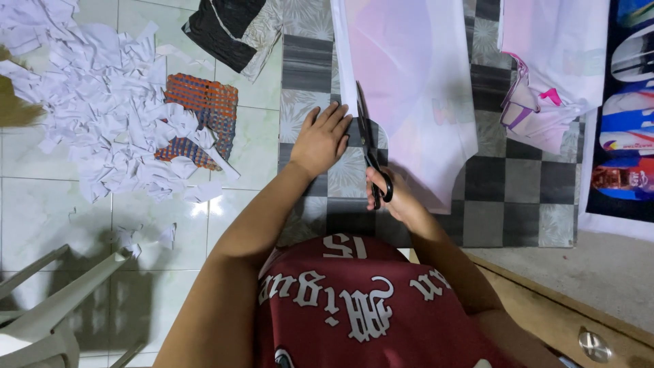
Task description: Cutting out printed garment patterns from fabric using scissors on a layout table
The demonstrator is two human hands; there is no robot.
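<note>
A: What's hard to see at centre frame?

B: The left hand (321, 140) lies flat, fingers spread, hiding the pale fabric (415, 88) edge beneath.

A: And right of it?

B: The right hand (398, 197) grips black scissors (371, 153), blades pointing up along that fabric; fingers fill the handles.

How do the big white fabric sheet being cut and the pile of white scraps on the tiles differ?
The white fabric sheet is one large smooth piece; the white scraps are many small crumpled bits. The sheet lies on the checkered mat under black scissors; the scraps lie untouched on the tiles. Both are white.
</note>
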